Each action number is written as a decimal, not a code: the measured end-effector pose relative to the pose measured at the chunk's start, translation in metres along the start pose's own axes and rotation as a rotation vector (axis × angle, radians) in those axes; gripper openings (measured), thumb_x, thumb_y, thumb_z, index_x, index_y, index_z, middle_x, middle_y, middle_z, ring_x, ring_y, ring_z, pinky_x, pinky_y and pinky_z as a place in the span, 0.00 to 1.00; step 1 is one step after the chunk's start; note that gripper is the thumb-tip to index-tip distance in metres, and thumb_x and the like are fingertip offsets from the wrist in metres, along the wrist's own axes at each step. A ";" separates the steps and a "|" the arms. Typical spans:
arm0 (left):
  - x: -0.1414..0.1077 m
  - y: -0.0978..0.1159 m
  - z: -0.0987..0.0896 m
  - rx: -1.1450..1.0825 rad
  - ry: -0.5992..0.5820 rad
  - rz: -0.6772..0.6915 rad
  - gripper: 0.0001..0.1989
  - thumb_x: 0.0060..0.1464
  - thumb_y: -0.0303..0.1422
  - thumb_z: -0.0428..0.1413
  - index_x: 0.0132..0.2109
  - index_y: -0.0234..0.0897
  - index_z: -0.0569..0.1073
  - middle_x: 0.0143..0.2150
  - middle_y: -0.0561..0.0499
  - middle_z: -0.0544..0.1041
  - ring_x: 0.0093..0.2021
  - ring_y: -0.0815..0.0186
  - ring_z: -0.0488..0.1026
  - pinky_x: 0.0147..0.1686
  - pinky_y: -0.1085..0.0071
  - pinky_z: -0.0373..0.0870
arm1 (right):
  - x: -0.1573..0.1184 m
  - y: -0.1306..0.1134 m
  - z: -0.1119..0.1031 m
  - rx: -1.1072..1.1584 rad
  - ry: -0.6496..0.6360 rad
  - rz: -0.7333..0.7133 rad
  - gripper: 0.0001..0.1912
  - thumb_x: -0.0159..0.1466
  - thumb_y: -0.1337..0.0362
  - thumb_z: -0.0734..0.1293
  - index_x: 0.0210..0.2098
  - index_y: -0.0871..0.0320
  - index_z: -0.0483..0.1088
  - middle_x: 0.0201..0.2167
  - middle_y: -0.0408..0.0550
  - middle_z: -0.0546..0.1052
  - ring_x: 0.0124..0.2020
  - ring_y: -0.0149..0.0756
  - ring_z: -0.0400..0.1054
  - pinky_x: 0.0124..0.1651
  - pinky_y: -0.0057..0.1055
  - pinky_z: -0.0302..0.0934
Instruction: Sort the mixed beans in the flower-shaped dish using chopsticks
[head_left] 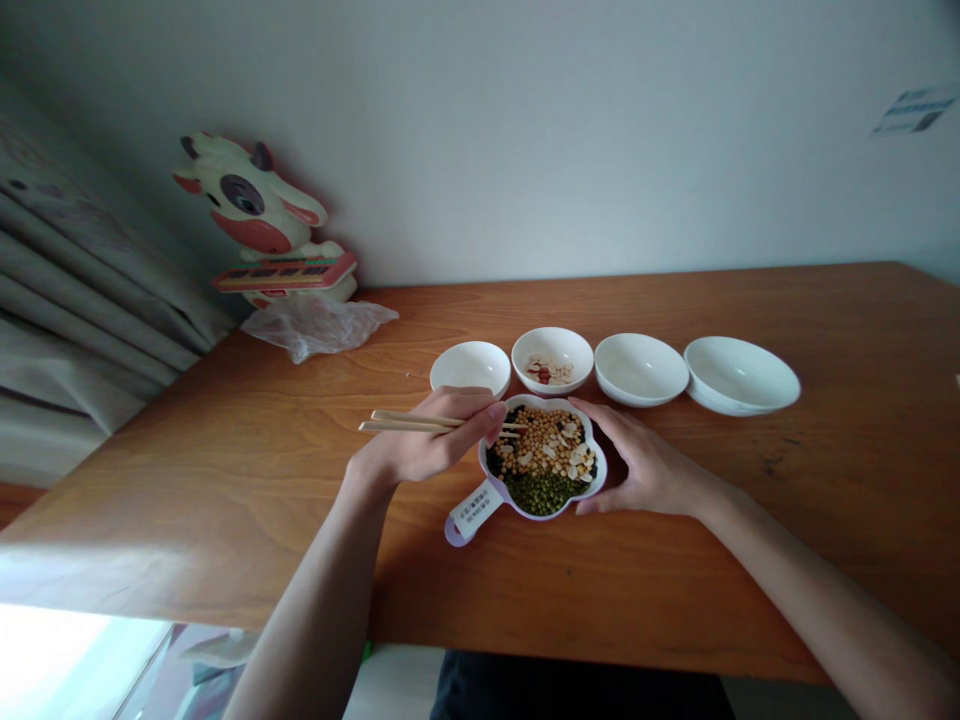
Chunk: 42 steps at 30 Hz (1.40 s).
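Observation:
My left hand (427, 435) is closed around a pair of wooden chopsticks (412, 422), whose tips reach into a white, purple-edged scalloped bowl with a handle (480, 508). The bowl holds green beans (541, 492), yellow beans (534, 440), some black ones and pale split nuts (576, 462). Whether the tips pinch anything is too small to tell. My right hand (637, 462) grips the bowl's right side, fingers at the far rim and thumb at the near one. Just behind stands a white bowl (553, 342) with pale and reddish pieces in it.
Three more white bowls stand in the row: one at left (469, 358) and two at right, a middle one (641, 365) and an end one (742, 372). A cow-shaped toy keyboard (277, 230) and a clear plastic bag (319, 325) sit back left on the wooden table (262, 480).

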<state>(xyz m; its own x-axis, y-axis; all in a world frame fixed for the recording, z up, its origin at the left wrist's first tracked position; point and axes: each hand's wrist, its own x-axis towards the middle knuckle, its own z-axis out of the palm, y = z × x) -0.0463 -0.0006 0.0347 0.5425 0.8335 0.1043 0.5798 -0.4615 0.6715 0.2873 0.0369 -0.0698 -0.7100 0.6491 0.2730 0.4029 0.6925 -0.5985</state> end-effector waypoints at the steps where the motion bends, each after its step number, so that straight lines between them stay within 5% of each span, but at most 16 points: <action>1: 0.000 0.000 0.000 -0.003 0.010 0.004 0.24 0.80 0.41 0.46 0.35 0.36 0.73 0.33 0.51 0.75 0.34 0.65 0.70 0.41 0.68 0.67 | 0.000 0.000 0.000 0.001 0.000 -0.001 0.70 0.53 0.38 0.84 0.83 0.42 0.45 0.78 0.60 0.65 0.75 0.69 0.63 0.74 0.69 0.62; 26: 0.005 -0.002 0.002 0.078 -0.075 -0.004 0.25 0.80 0.45 0.47 0.35 0.36 0.72 0.33 0.53 0.74 0.34 0.66 0.70 0.36 0.67 0.61 | 0.000 -0.001 -0.001 -0.021 0.007 -0.009 0.71 0.53 0.39 0.85 0.83 0.45 0.45 0.78 0.62 0.65 0.75 0.70 0.63 0.74 0.68 0.62; 42: 0.008 -0.009 0.009 0.124 -0.002 0.017 0.25 0.80 0.46 0.45 0.36 0.37 0.71 0.33 0.52 0.74 0.32 0.66 0.68 0.35 0.67 0.61 | 0.001 -0.001 0.000 -0.042 0.016 -0.037 0.70 0.54 0.37 0.84 0.82 0.43 0.44 0.77 0.61 0.66 0.74 0.69 0.66 0.73 0.68 0.65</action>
<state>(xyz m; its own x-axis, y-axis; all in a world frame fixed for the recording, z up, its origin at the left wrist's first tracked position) -0.0420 0.0072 0.0233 0.5539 0.8248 0.1136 0.6412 -0.5097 0.5737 0.2860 0.0368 -0.0686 -0.7153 0.6279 0.3066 0.4009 0.7282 -0.5559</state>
